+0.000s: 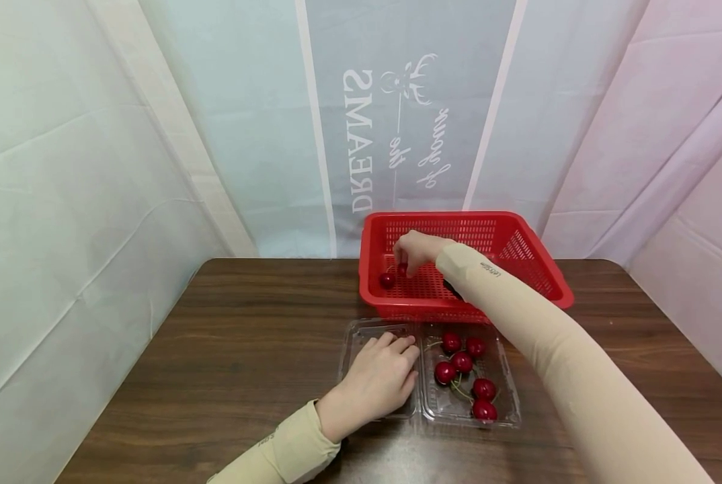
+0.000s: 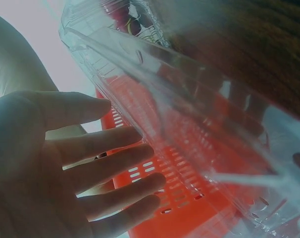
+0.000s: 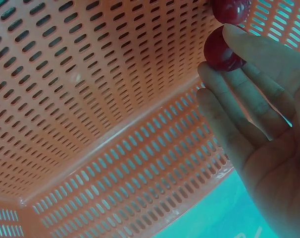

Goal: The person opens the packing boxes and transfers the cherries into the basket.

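Observation:
My right hand [image 1: 420,250] reaches into the red perforated basket [image 1: 466,312] and pinches a dark red cherry [image 3: 223,49] between thumb and fingers. Another cherry [image 1: 388,280] lies beside it on the basket floor. In front of the basket is an unfolded clear plastic clamshell box. Several cherries with green stems [image 1: 461,361] lie in its right half [image 1: 439,407]. My left hand [image 1: 378,378] rests at the left half [image 1: 350,349], fingers extended. The left wrist view shows those straight fingers against the clear plastic wall, holding nothing.
The box and basket stand on a dark wooden table [image 1: 246,343], the basket near its far edge. Pale curtains [image 1: 258,121] with mirrored lettering hang behind it, and white cloth [image 1: 64,202] borders the left side. My right forearm [image 1: 554,349] crosses over the basket's front rim.

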A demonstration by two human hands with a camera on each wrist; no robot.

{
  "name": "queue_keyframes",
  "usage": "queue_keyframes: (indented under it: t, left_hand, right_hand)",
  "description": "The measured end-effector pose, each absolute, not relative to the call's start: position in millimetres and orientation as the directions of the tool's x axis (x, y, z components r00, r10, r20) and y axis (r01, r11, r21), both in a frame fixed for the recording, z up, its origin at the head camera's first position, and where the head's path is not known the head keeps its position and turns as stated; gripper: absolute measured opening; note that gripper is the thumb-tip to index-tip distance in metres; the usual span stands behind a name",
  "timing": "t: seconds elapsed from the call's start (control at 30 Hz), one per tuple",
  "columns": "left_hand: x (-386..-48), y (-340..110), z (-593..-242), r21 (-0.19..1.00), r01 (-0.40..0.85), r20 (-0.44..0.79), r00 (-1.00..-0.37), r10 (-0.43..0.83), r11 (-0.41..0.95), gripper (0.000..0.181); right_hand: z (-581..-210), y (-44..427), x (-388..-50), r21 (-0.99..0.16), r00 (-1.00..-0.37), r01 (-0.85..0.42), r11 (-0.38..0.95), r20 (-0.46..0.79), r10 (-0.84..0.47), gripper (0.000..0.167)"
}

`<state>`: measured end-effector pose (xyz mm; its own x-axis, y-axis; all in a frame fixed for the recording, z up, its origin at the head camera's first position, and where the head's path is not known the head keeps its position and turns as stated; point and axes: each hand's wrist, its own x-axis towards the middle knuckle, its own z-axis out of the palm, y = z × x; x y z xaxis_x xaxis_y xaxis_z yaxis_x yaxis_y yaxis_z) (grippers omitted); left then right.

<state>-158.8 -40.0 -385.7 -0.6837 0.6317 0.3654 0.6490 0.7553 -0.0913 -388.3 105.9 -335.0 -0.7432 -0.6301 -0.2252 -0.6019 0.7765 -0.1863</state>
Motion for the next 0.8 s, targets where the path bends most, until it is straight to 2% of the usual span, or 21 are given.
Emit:
queue_keyframes:
  t: [0.6, 0.8]
  left_hand:
    - [-158.8, -39.1, -384.6, -0.098, 0.648, 0.358, -0.685, 0.634, 0.755, 0.023]
    - [-159.2, -39.8, -385.4, -0.101, 0.648, 0.365, -0.682, 0.634, 0.755, 0.023]
  right_hand:
    - [-344.2, 101.5, -392.7, -0.157, -0.771, -0.553, 0.818, -0.275, -0.574, 0.029]
    - [-345.9, 101.0, -391.2, -0.185, -0.769, -0.539, 0.822, -0.289, -0.570, 0.030]
